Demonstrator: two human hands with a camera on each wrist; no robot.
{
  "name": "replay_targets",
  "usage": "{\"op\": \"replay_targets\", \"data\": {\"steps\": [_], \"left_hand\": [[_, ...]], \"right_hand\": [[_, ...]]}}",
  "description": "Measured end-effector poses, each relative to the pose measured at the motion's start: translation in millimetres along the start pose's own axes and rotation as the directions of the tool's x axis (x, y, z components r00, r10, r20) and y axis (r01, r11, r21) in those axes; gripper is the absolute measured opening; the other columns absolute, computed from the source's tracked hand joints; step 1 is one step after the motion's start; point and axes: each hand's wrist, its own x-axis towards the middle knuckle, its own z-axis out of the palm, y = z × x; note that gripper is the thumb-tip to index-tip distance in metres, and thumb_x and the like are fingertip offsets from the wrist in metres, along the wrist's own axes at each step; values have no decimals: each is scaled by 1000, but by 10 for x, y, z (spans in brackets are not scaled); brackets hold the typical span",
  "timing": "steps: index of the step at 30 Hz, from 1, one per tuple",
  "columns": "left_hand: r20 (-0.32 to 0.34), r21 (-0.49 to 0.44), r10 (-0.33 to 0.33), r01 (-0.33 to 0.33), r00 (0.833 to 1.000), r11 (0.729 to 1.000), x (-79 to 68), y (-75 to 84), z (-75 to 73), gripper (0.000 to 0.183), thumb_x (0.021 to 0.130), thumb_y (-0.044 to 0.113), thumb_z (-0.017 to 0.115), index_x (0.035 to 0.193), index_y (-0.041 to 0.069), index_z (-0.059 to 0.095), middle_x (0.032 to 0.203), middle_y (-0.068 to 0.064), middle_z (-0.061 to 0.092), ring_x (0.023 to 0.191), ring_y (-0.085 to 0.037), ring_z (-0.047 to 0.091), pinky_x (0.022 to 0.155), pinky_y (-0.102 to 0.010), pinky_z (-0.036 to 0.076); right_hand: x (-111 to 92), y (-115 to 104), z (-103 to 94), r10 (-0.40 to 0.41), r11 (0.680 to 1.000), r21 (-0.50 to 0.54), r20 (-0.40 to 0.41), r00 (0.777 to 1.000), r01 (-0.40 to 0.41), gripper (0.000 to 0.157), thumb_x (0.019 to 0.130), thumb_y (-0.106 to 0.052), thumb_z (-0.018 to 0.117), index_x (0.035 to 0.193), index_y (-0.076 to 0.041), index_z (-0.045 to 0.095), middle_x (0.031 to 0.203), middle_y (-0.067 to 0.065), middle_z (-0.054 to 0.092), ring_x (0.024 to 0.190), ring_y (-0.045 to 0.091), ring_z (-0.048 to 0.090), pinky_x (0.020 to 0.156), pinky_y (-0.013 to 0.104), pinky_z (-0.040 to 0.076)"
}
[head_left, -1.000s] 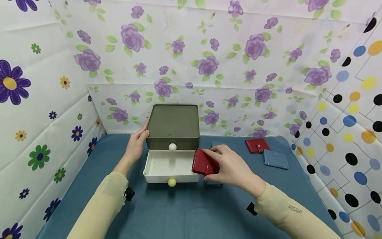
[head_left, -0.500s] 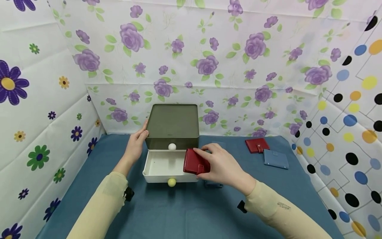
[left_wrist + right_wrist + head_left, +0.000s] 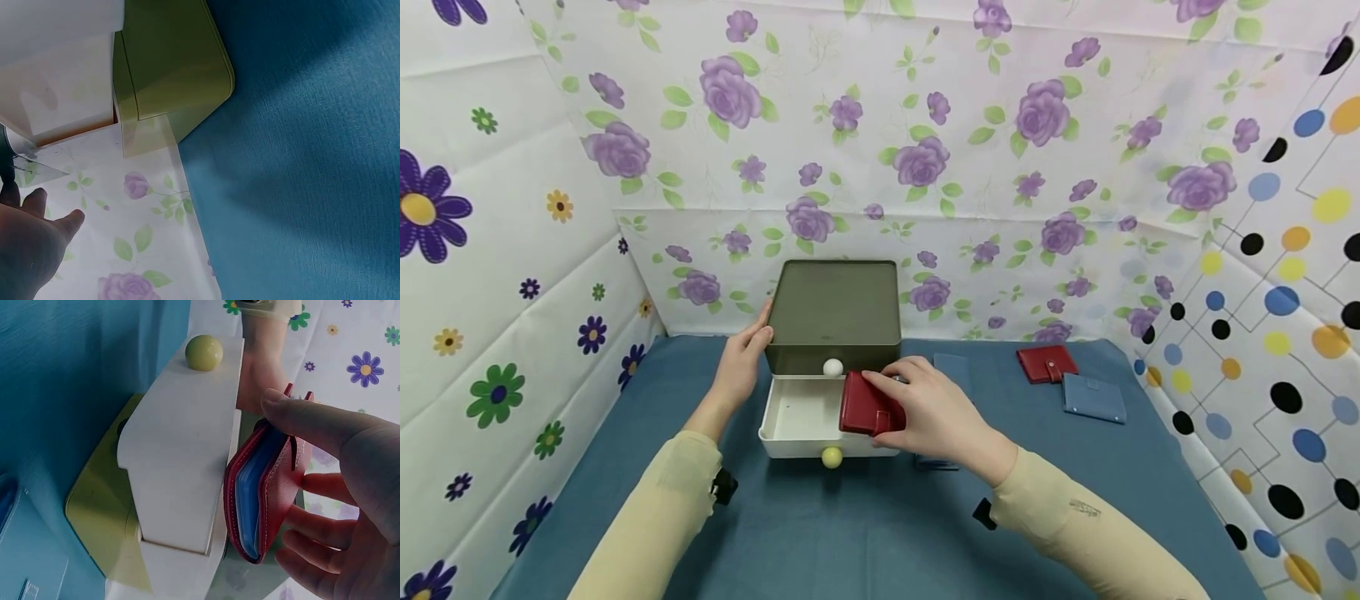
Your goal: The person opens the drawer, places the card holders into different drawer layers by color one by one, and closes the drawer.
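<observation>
My right hand [image 3: 936, 408] pinches a red wallet [image 3: 868, 406] between thumb and fingers, above the right part of the pulled-out white drawer [image 3: 801, 408]. In the right wrist view the wallet [image 3: 269, 494] shows clear plastic sleeves along its edge, and the thumb lies across its strap side. My left hand [image 3: 739, 367] rests against the left side of the olive-green drawer box [image 3: 835, 304], fingers along its side and thumb by the top edge. The drawer's visible floor is bare. A yellow-green knob [image 3: 832, 457] sits on its front; a white knob [image 3: 832, 367] is above.
Blue wallets [image 3: 951, 367] lie on the blue cloth [image 3: 880, 533], partly hidden behind and below my right hand. Further right lie another red wallet [image 3: 1047, 365] and a blue one [image 3: 1093, 398]. Flower-patterned sheets [image 3: 850, 125] stand behind and left, a dotted sheet at right.
My right hand has moved left with the red wallet, from the drawer's right edge to over its inside. The left hand and the box have stayed put.
</observation>
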Motion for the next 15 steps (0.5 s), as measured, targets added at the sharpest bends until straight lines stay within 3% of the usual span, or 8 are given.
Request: {"op": "replay_targets", "data": {"steps": [5, 8, 15], "left_hand": [[-1, -4, 1, -1, 1000, 1000, 13, -29, 6, 56, 117, 28, 41, 168, 10, 28, 174, -4, 23, 162, -30, 18, 130, -53, 19], [-14, 0, 13, -13, 1000, 1000, 54, -157, 5, 56, 117, 34, 42, 168, 15, 30, 174, 2, 25, 162, -26, 19, 130, -51, 19], [-27, 5, 21, -21, 999, 1000, 67, -181, 0, 56, 116, 36, 44, 168, 17, 32, 172, 4, 28, 161, -23, 21, 130, -49, 20]], "right_hand": [[65, -71, 26, -35, 999, -17, -23, 999, 35, 83, 79, -49, 96, 149, -16, 66, 131, 7, 67, 124, 24, 56, 89, 39, 60], [102, -110, 54, -52, 999, -14, -33, 998, 52, 83, 78, -48, 96, 149, -16, 66, 131, 7, 67, 124, 24, 56, 89, 39, 60], [225, -227, 113, -98, 995, -34, -48, 994, 97, 87, 78, -51, 96, 152, -16, 64, 130, 8, 68, 124, 25, 57, 96, 39, 57]]}}
